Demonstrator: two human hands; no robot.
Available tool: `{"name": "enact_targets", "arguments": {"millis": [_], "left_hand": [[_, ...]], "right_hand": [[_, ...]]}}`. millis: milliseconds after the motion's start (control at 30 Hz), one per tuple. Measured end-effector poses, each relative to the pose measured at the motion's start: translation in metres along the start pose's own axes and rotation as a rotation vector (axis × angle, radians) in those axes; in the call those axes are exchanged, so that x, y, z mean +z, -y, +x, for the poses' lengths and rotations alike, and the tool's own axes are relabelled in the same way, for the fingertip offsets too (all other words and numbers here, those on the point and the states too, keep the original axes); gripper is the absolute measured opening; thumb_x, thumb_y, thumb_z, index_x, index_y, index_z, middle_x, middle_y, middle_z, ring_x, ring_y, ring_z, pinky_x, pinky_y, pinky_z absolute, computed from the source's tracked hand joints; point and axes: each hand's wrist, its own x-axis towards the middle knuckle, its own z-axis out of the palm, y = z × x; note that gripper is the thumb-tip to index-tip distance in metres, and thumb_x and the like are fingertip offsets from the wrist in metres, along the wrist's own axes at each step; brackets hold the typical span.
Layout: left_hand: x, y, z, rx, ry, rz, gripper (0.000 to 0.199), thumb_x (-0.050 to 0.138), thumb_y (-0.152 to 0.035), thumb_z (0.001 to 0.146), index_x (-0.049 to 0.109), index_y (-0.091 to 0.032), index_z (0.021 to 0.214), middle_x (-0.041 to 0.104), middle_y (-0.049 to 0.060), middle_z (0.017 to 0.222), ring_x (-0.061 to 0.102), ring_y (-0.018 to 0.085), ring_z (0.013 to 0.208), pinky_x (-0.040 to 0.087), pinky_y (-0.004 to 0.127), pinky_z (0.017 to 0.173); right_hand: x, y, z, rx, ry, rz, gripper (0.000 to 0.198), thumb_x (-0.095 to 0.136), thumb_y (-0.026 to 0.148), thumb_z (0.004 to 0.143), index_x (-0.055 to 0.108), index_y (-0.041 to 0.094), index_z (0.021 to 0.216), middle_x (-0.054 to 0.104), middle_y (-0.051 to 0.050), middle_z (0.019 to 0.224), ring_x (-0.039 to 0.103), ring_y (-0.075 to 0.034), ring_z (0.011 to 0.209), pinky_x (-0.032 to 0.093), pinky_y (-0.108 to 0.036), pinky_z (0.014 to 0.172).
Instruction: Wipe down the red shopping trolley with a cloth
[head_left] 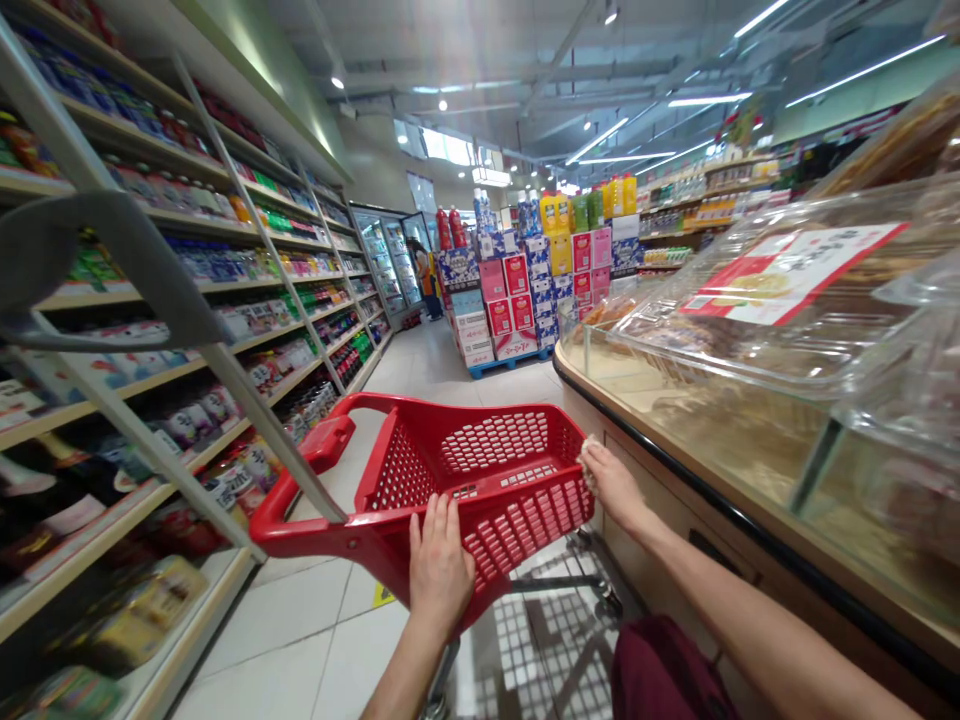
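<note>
Left hand (439,560) lies back upward on the near rim of a red shopping cart (521,530), its fingers long and close together, the tips just over the edge. It is extended rather than curled. Right hand (611,485) is at the basket's right end, closed around a crumpled whitish cloth (589,465), which is against the corner of the rim; whether it is cloth or paper, I cannot tell.

The cart stands between the two sides of the aisle, on pale floor tiles (277,620), its slotted basket turned so that the looped red handle (319,445) is on the left. A grey bar (277,435) rises from the frame toward a blurred grey loop (142,265) at the upper left.

To the right, just beside the right hand, runs a wood-fronted surface (675,495) with a black edge and a glass guard. Clear plastic packs are piled there, the nearest bearing a white and red label (795,275). Along the left, tilted in view, tall shelves (97,440) carry rows of bottles and packets. Ahead, printed boxes (506,290) are stacked on a blue pallet (510,364), yellow bottles (555,212) on top. Farther off, a person (427,280) stands near glass-doored coolers (382,250).
</note>
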Motion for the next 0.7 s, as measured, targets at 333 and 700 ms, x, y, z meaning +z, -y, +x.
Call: {"name": "enact_targets", "arguments": {"millis": [333, 700], "left_hand": [[0.002, -0.002, -0.003, 0.026, -0.011, -0.017, 0.057, 0.043, -0.011, 0.064, 0.044, -0.007, 0.121, 0.046, 0.014, 0.126, 0.035, 0.025, 0.122, 0.024, 0.043, 0.102], [0.005, -0.003, -0.002, 0.041, -0.007, -0.015, 0.057, 0.043, -0.012, 0.065, 0.043, -0.007, 0.122, 0.046, 0.015, 0.127, 0.035, 0.025, 0.122, 0.025, 0.044, 0.102]], "right_hand": [[0.016, -0.011, -0.009, 0.094, -0.005, -0.049, 0.035, 0.039, 0.010, 0.080, 0.058, 0.015, 0.109, 0.054, -0.011, 0.119, 0.042, -0.022, 0.118, 0.037, -0.044, 0.097], [0.016, -0.011, -0.018, 0.177, -0.028, -0.079, 0.043, 0.038, 0.007, 0.077, 0.053, 0.017, 0.116, 0.050, -0.010, 0.123, 0.041, -0.021, 0.118, 0.035, -0.042, 0.098]]}}
